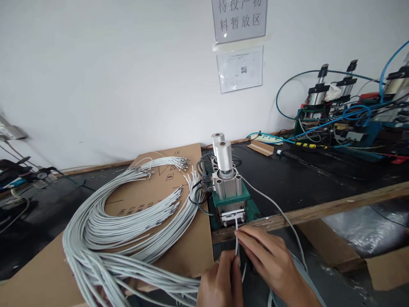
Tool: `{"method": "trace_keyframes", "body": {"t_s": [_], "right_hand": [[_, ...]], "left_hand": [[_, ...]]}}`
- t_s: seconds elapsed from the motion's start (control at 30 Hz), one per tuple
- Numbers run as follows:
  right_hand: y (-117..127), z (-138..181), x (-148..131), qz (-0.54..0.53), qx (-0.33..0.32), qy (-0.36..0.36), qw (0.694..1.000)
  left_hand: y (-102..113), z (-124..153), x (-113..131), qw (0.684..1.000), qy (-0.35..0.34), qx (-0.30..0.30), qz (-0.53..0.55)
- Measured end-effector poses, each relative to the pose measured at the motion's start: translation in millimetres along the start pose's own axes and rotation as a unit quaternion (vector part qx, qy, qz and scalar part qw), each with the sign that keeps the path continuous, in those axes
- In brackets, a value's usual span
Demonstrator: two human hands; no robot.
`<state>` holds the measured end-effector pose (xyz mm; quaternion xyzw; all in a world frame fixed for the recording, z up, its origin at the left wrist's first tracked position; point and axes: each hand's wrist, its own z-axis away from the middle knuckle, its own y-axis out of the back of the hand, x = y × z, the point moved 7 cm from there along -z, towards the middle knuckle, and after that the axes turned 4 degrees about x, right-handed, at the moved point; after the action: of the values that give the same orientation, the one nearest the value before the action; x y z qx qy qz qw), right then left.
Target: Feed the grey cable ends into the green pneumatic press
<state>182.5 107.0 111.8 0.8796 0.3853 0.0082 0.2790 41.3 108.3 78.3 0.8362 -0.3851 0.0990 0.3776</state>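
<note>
1. High on the far wall, a sleeved sign [239, 21], large Chinese characters in two rows: 待投产物, then 料暂放区; upper edge cut off.
2. Just below, a smaller sheet [234, 74] with a small dark picture; text too small to read.
3. At left, printed cardboard [194, 256]: "ME", "GW" and "NW" among the letters, partly hidden; small boxed symbols farther back.
4. Near centre, a white cable [236, 222], upper end at the white-faced mouth of a metal press [227, 186] topped with two knurled silver cylinders.
5. Left hand [220, 279]: pinching the white cable low down, fingers curled. Right hand [271, 258]: gripping the same cable with the fingertips, closer to the press.
6. Left of the press, a thick, curving cable bundle [76, 226] over the cardboard, near strands running to just beside the left hand.
7. Crowding the press: dark tubes [200, 165] at left; at right, a loose pale cable [275, 204] curving down toward the right forearm.
8. Far right on the black bench [265, 183]: a power strip [266, 138], blue tubing and cylinder-topped devices [318, 96].
</note>
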Motion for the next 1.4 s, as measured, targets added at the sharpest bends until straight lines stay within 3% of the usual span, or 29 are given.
{"method": "trace_keyframes", "body": {"t_s": [0.53,1.4], "right_hand": [[6.5,-17.1,3.2,-0.023,-0.017,-0.003,1.000],[2.2,-16.5,10.8,-0.043,-0.034,-0.009,0.998]], "left_hand": [[-6.6,-6.2,8.6,1.000,-0.002,-0.016,-0.009],[-11.9,-8.2,7.8,0.999,0.032,-0.028,0.013]]}}
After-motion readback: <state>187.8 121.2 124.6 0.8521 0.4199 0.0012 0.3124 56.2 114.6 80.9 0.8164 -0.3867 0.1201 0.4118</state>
